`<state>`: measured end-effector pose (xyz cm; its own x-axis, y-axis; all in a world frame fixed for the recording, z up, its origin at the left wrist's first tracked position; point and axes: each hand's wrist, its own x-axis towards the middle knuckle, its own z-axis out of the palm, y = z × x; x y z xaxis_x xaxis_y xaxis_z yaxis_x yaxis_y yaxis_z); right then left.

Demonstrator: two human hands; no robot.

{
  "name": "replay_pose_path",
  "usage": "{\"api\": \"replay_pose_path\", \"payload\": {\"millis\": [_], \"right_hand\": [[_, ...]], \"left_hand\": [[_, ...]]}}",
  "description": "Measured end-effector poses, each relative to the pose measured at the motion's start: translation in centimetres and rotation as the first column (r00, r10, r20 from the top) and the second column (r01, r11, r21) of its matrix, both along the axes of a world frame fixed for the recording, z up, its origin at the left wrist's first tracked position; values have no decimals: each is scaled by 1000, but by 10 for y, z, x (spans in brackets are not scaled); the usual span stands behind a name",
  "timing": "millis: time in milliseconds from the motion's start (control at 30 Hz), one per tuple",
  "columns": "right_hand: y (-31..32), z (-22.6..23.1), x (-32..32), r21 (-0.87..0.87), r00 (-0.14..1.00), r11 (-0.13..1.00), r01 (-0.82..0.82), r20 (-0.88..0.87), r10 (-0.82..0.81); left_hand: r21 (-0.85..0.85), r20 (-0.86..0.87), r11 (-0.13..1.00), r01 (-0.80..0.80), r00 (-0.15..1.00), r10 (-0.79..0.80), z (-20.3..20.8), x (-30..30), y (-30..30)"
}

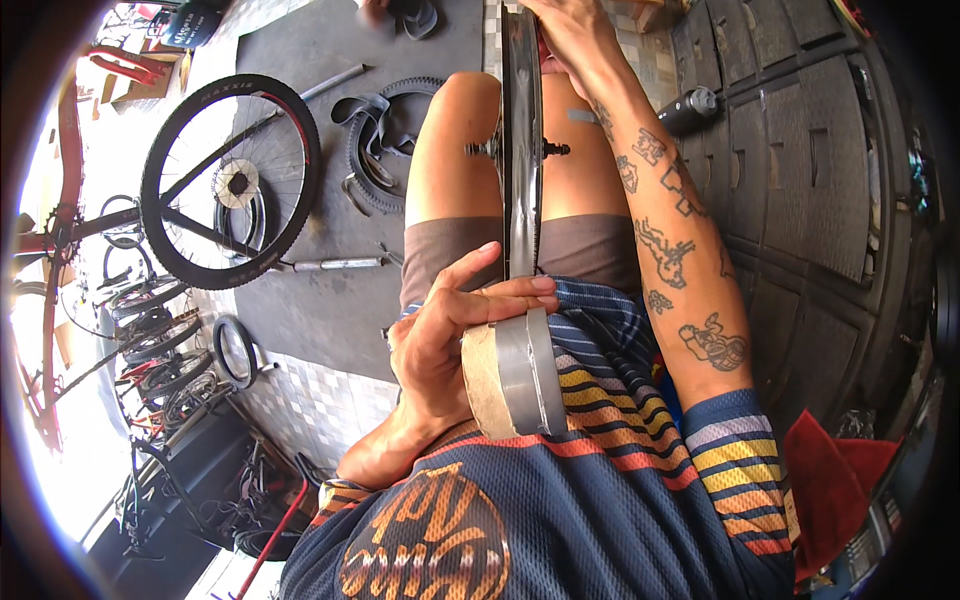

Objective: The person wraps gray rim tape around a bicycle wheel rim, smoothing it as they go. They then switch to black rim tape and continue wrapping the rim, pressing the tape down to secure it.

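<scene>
A bare bicycle wheel stands edge-on between my thighs, its hub axle sticking out on both sides. Shiny grey material lines part of its rim channel. At the wheel's near end, my left hand holds a roll of grey tape with a brown cardboard core. The index finger is raised and other fingertips lie by the rim. My right hand grips the far end of the rim at the top of the view, its fingers partly hidden. A short grey strip sticks to my right thigh.
Left, a bicycle frame carries a tyred wheel. A loose tyre and black rubber strips lie on the dark mat. Several bicycles and tyres line the far left. Right are dark drawers, a black bottle and a red cloth.
</scene>
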<state>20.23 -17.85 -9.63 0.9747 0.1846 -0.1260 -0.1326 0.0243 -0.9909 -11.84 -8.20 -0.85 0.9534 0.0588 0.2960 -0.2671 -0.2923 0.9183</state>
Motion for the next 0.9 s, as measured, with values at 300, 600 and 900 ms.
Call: {"api": "replay_pose_path", "payload": {"millis": [300, 600, 900], "right_hand": [[-1, 10, -10, 37, 999, 998, -47, -13, 48], [-21, 0, -40, -150, 994, 988, 21, 114, -4], [-73, -44, -215, -491, 649, 871, -22, 656, 386]], "left_hand": [[-96, -116, 993, 65, 990, -76, -21, -18, 5], [-262, -64, 964, 50, 996, -69, -48, -13, 2], [-332, 84, 938, 97, 994, -73, -61, 0, 10]]}}
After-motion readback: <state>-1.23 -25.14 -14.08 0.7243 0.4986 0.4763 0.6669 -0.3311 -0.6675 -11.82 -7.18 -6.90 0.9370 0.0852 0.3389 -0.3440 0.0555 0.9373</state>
